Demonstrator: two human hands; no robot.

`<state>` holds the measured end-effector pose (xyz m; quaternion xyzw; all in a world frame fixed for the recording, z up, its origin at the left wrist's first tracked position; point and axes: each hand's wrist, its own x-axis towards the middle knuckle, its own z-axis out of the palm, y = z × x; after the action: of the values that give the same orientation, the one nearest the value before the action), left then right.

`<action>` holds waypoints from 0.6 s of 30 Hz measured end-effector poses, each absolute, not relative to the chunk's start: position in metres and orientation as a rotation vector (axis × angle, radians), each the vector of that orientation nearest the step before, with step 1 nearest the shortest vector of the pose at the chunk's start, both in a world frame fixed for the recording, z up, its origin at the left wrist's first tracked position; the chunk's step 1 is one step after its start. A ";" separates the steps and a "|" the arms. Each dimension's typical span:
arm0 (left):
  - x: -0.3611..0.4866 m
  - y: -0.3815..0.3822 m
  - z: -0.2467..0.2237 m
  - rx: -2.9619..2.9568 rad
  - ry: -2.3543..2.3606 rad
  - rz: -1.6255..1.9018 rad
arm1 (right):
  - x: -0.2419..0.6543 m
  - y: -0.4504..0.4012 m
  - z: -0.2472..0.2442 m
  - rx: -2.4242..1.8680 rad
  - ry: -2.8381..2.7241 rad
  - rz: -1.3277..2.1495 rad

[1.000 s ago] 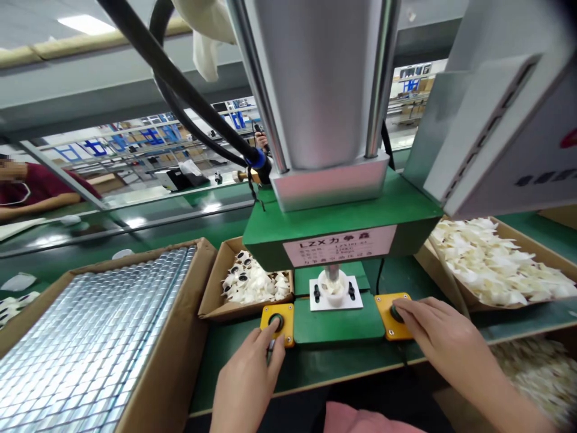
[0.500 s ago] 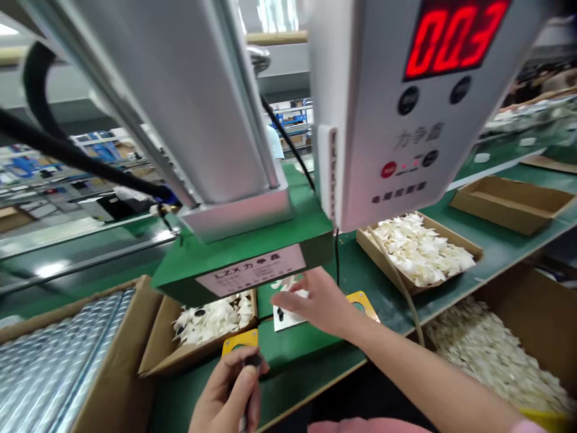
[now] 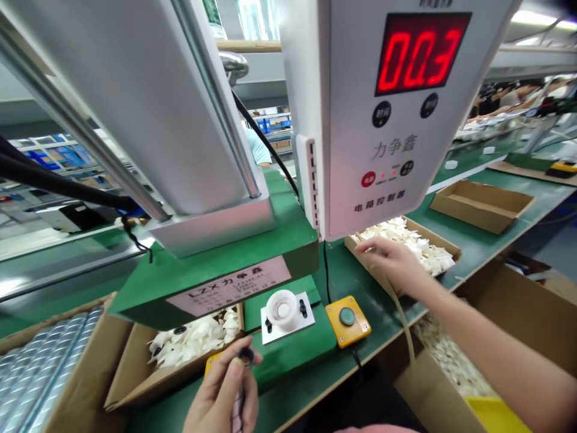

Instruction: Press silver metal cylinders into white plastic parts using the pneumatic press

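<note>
The left hand [image 3: 223, 394] is cut off by the bottom edge; the small dark part [image 3: 246, 356] pinched in it is too blurred to identify.

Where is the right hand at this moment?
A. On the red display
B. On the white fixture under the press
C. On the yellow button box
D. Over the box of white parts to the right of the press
D: the right hand reaches over the box of white parts, clear of the button box.
</note>
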<state>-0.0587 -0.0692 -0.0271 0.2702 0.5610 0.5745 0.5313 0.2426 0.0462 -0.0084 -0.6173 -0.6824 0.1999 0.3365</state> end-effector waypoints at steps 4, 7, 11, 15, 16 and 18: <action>-0.035 -0.037 -0.014 0.670 1.022 1.472 | 0.308 0.087 -0.016 -1.988 -1.762 0.234; -0.017 -0.014 -0.009 0.657 0.817 1.511 | 0.320 0.104 -0.034 -2.119 -1.807 0.136; -0.004 -0.004 -0.007 0.539 0.612 1.508 | 0.315 0.108 -0.051 -2.162 -1.864 0.067; -0.001 -0.006 -0.005 0.453 0.491 1.502 | 0.316 0.100 -0.045 -2.103 -1.888 -0.045; -0.001 -0.005 -0.004 0.445 0.484 1.493 | 0.316 0.097 -0.041 -2.069 -1.889 -0.088; 0.000 -0.004 -0.001 0.433 0.484 1.478 | 0.310 0.086 -0.029 -1.988 -1.882 -0.174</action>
<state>0.0004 -0.0037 -0.0010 0.1937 0.2164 0.6614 0.6915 0.3099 0.0861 -0.0294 -0.7103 -0.6726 -0.0620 0.1981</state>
